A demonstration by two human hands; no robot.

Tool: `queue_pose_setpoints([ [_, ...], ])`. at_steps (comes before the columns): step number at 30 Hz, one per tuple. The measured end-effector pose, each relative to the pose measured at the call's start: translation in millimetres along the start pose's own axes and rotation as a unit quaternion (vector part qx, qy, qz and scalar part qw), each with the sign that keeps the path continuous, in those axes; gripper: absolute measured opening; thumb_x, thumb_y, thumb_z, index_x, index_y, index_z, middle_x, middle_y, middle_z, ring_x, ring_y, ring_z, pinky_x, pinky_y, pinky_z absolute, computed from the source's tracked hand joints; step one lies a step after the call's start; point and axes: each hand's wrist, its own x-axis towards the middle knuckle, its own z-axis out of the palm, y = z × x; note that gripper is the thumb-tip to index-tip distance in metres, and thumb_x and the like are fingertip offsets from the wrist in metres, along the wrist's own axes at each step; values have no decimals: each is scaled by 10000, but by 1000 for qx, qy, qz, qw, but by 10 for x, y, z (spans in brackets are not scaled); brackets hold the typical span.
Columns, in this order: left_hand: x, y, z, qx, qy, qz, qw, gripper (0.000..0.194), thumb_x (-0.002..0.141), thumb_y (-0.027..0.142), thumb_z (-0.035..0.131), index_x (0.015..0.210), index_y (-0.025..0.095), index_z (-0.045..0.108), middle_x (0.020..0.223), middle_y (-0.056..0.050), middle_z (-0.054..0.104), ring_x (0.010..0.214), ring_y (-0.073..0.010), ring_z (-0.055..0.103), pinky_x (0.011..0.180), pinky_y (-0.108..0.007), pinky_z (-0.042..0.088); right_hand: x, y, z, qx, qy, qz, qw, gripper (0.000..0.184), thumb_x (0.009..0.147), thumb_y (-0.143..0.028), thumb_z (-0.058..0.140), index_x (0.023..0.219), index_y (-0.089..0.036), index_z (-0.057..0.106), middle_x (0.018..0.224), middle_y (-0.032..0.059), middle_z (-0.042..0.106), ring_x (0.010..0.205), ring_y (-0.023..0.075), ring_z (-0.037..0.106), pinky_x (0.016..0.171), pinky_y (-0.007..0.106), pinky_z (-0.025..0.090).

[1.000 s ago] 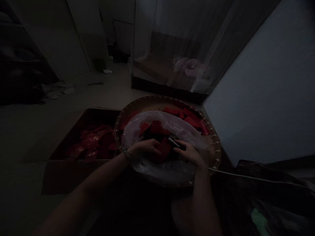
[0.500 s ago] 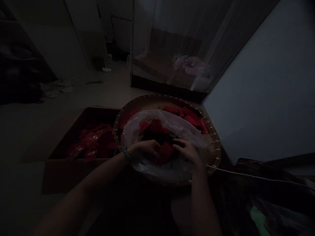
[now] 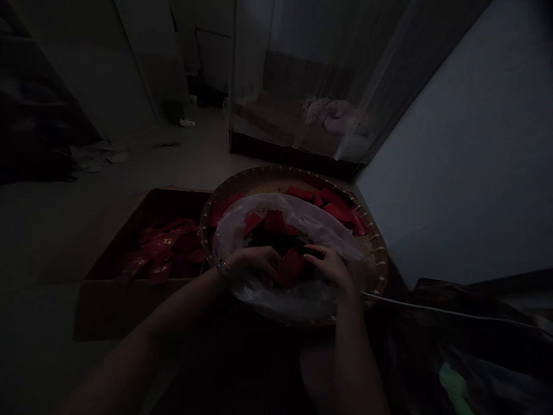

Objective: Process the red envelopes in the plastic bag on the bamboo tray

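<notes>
In the dim head view, my left hand [image 3: 258,260], with a bracelet at the wrist, grips the left side of a small red packet [image 3: 291,267]. My right hand [image 3: 330,266] is to the right of the packet, thumb and fingers apart; it seems to hold nothing. Both hands are over a clear plastic bag [image 3: 276,307] whose mouth is spread wide. Inside the bag, more red packets [image 3: 276,221] lie around a dark middle that I cannot make out. The bag rests in a round woven bamboo tray [image 3: 375,246].
Several red packets [image 3: 337,211] lie at the tray's far right. On the left stands a cardboard box [image 3: 125,305] filled with gold-printed red packets [image 3: 162,248]. A white cord [image 3: 432,308] runs right from the tray. A pale wall [image 3: 466,150] rises at right, a netted bed [image 3: 298,138] behind.
The red packet at my left hand has tilted slightly, and the left fingers have shifted a little along its edge. My right hand has hardly moved.
</notes>
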Motion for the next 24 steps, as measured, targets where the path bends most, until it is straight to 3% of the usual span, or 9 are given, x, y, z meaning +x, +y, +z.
queue_pose_setpoints([
  [12,39,-67,-39,16,18,13,1000,377,620,267,756,970,151,680,726,-29,706,570,-136,646,518,-206,500,-30,110,-165,92,-43,16,995,523,702,-411,676,1173,-194,608,1122,74,666,995,244,625,860,372,488],
  [18,-3,10,3,12,18,4,1000,417,585,295,787,963,152,685,747,-42,711,564,-145,644,519,-226,498,-14,-18,-26,17,-2,12,1000,410,699,-358,674,1079,-204,667,1072,63,688,1003,252,620,903,396,459],
  [24,-2,6,0,10,17,8,1000,394,612,291,770,973,164,679,755,-34,713,571,-143,649,519,-222,500,-11,-19,-5,23,15,8,1000,378,704,-334,658,1054,-192,675,1053,69,694,985,248,627,866,376,476],
])
